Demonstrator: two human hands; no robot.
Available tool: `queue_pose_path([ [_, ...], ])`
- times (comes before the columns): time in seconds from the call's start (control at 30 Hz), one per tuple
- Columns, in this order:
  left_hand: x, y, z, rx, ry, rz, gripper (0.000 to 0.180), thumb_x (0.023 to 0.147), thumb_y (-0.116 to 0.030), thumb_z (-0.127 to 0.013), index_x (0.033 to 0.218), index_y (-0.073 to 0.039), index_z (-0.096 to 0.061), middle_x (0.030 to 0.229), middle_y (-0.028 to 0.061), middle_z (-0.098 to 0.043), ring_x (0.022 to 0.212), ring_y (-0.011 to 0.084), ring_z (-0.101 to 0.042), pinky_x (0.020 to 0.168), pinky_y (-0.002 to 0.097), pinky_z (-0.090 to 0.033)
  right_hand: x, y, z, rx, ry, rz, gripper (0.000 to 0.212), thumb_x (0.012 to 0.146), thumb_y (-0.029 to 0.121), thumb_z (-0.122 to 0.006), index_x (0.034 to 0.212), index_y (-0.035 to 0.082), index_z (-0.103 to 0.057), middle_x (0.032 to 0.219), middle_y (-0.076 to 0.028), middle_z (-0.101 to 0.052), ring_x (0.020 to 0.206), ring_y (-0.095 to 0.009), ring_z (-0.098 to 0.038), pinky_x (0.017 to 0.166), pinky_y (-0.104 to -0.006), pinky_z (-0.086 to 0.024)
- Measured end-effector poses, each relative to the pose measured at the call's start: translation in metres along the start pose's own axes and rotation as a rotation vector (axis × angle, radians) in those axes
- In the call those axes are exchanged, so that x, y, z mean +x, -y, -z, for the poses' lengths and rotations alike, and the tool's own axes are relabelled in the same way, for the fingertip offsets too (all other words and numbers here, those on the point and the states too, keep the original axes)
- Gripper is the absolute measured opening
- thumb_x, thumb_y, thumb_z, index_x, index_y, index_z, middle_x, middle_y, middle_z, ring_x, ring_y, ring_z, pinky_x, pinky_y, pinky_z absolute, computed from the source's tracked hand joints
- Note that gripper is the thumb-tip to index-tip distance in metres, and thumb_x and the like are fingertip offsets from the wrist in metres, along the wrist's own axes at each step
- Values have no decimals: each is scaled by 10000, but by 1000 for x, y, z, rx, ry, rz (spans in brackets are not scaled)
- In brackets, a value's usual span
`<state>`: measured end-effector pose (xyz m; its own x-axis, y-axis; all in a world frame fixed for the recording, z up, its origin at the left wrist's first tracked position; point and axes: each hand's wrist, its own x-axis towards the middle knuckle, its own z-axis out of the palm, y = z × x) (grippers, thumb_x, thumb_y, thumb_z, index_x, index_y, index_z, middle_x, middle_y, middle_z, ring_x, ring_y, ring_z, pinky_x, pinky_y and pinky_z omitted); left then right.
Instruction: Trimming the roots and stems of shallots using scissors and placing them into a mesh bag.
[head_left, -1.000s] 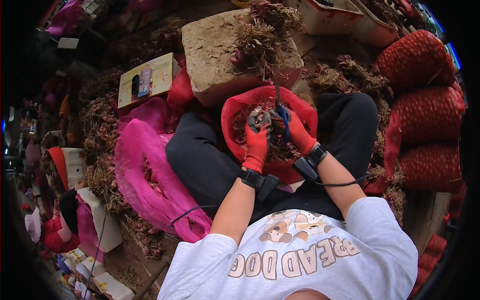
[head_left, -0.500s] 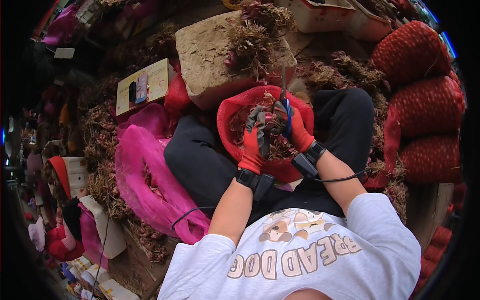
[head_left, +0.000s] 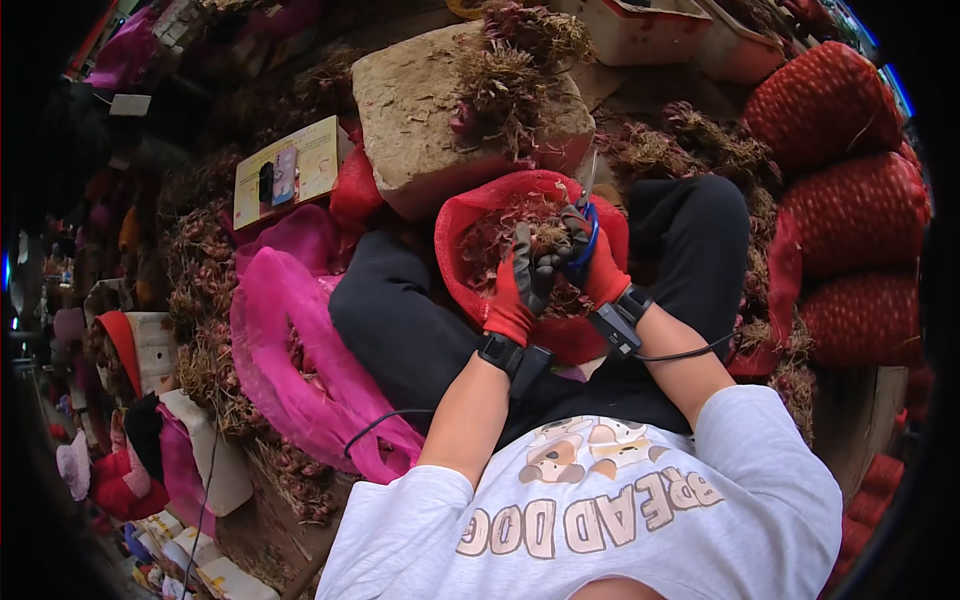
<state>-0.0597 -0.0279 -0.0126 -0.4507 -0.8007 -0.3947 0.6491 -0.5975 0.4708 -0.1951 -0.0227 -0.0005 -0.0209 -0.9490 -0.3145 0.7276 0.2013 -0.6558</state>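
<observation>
Over a red mesh sack (head_left: 455, 262) between my knees, my two gloved hands meet. My left hand (head_left: 522, 275), in a red and grey glove, has its fingers closed round a shallot or small red onion with a tan, straggly tuft (head_left: 548, 236); the fingers hide most of it. In my right hand (head_left: 598, 262) is a pair of scissors (head_left: 590, 235) with blue handles, the metal blades pointing away from me. The right fingertips also touch the tuft. Loose shallots and dry skins lie inside the sack below.
A rough pale block (head_left: 415, 120) with a bunch of dried shallots (head_left: 510, 90) stands just beyond the sack. Full red mesh sacks (head_left: 850, 215) are stacked at right. A pink mesh bag (head_left: 290, 330) lies left, near a board (head_left: 315, 165) holding a phone (head_left: 284, 175).
The scissors have turned in my right hand, their blades tilting rightward. My left hand has shifted slightly right, and the tan tuft now shows between my hands where reddish skin showed before.
</observation>
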Motion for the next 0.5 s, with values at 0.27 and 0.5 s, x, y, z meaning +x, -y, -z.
queue_pose_path([
  [0.27, -21, -32, -18, -155, -366, -162, 268, 872, -395, -585, 1033, -186, -536, 888, -31, -567, 709, 120, -572, 556, 245, -501, -2, 24, 3, -1402, -174, 32, 421, 823, 468, -574, 927, 60, -595, 834, -102, -639, 751, -264, -623, 638, -359, -481],
  [0.5, -10, -26, 1, -166, -402, -197, 174, 860, -294, -629, 988, -194, -567, 864, -88, -572, 750, 94, -567, 595, 249, -508, -38, 43, -8, -1685, 27, -21, 446, 823, 456, -555, 1008, 51, -572, 1014, -182, -603, 966, -358, -569, 815, -419, -442],
])
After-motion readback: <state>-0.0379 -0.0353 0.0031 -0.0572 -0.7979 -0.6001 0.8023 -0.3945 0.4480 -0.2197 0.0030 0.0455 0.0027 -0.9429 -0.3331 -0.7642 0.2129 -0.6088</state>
